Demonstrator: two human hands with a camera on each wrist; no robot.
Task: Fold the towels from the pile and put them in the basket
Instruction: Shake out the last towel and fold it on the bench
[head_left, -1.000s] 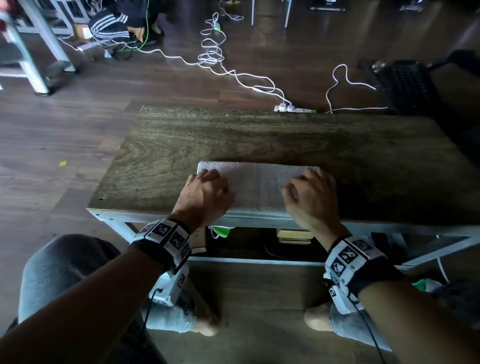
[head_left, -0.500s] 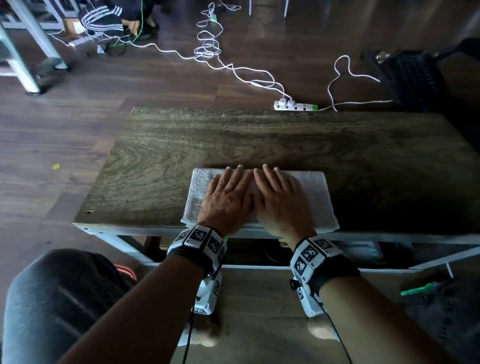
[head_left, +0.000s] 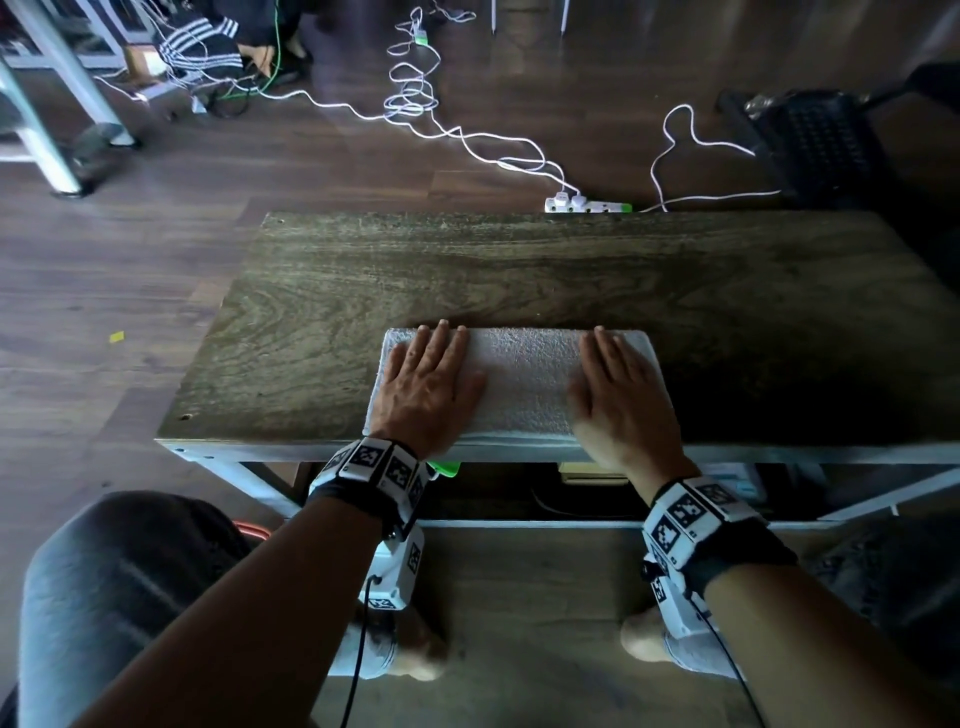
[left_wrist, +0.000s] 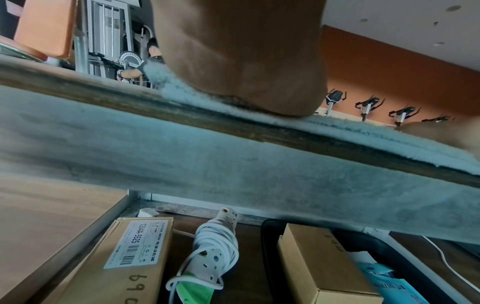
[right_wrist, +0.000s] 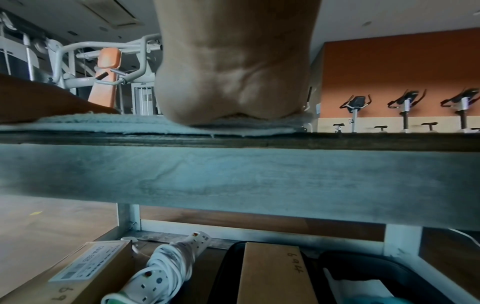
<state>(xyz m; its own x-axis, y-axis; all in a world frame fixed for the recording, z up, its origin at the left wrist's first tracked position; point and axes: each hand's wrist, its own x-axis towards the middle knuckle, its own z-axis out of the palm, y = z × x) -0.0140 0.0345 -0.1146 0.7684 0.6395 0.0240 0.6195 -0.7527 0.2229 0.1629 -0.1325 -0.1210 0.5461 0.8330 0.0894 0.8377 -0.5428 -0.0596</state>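
A pale folded towel (head_left: 524, 382) lies as a long strip at the near edge of the wooden table (head_left: 519, 270). My left hand (head_left: 428, 379) presses flat on the towel's left end, fingers straight. On the towel's right end my right hand (head_left: 621, 389) lies flat too. In the left wrist view only the heel of the left hand (left_wrist: 241, 61) shows, resting on the towel (left_wrist: 363, 131). The right wrist view shows the right palm's heel (right_wrist: 233, 72) on the towel (right_wrist: 103, 123). No basket and no pile are in view.
A white power strip (head_left: 587, 204) and loose cables (head_left: 415, 98) lie on the floor beyond the table. A black chair (head_left: 815, 140) stands at the far right. Under the table sit cardboard boxes (left_wrist: 319, 265) and a coiled extension lead (left_wrist: 215, 246).
Both hands slid from the towel's ends to its middle, palms flat side by side, then spread outward again to its left and right ends. The towel stays in place.
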